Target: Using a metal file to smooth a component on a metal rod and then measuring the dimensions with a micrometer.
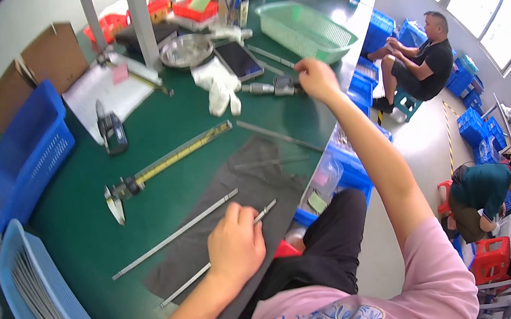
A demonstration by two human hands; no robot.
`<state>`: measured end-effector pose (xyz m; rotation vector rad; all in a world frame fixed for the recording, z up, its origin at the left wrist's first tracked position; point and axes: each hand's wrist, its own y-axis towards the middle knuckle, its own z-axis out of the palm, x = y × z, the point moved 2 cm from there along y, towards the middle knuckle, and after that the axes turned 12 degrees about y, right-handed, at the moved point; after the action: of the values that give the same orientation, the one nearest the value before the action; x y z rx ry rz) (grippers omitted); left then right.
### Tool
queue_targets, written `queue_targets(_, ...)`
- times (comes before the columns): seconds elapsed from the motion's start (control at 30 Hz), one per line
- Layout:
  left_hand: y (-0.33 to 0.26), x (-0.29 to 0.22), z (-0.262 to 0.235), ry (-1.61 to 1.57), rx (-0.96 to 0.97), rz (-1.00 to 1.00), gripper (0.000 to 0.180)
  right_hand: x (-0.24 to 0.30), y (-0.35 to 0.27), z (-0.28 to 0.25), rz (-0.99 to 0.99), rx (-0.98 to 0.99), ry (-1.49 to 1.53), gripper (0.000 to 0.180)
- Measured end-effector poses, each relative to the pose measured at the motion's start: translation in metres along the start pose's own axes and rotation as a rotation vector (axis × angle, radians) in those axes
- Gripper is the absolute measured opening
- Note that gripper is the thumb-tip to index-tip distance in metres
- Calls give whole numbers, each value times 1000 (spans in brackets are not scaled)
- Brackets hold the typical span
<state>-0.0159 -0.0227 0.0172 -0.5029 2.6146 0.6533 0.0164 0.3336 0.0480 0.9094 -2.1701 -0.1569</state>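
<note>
My left hand (235, 242) rests on a dark grey cloth (240, 189) and grips a thin metal rod (264, 211) that lies across the cloth. A second, longer metal rod (177, 233) lies just beyond it. My right hand (316, 78) reaches far across the green table (86, 235), its fingers closed on a small metal tool (276, 87) lying next to a pair of white gloves (219, 84). A large caliper with a yellow scale (162, 165) lies between the two hands.
A blue basket of metal rods (43, 303) stands at the left, another blue basket (28, 153) behind it, a green basket (305, 29) at the far right. A phone (239, 59), a metal dish (186, 51) and cardboard boxes (35, 74) are at the back. Two people sit on the floor to the right.
</note>
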Motion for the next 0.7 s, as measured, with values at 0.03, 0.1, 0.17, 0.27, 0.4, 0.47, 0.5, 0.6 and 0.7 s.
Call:
queue_targets(0.03,4,-4,3,-3,10,32,13,-25,11,0,-78,79,-66,34)
queue_targets(0.1,2,4,8,-21,65,13,13,-39,24,17,-208,334,-201,40)
queue_targets(0.17,-4,13,4,2,69,-42,12,-18,25,37,-94,506,-48,34)
queue_targets(0.27,-8,17,9,18,63,-47,11,-10,23,43,2,573,-185,39)
queue_targets(0.4,-3,21,14,24,23,18,12,-10,12,34,-29,521,-251,34)
queue_targets(0.47,-3,24,13,30,18,22,12,9,-1,33,-30,399,-225,36)
queue_targets(0.5,-2,24,12,25,10,11,11,17,-6,33,-54,376,-247,36)
queue_targets(0.6,3,23,12,23,6,45,12,35,-21,32,-140,397,-387,39)
queue_targets(0.7,5,26,13,18,19,72,12,38,-34,26,-230,417,-311,42)
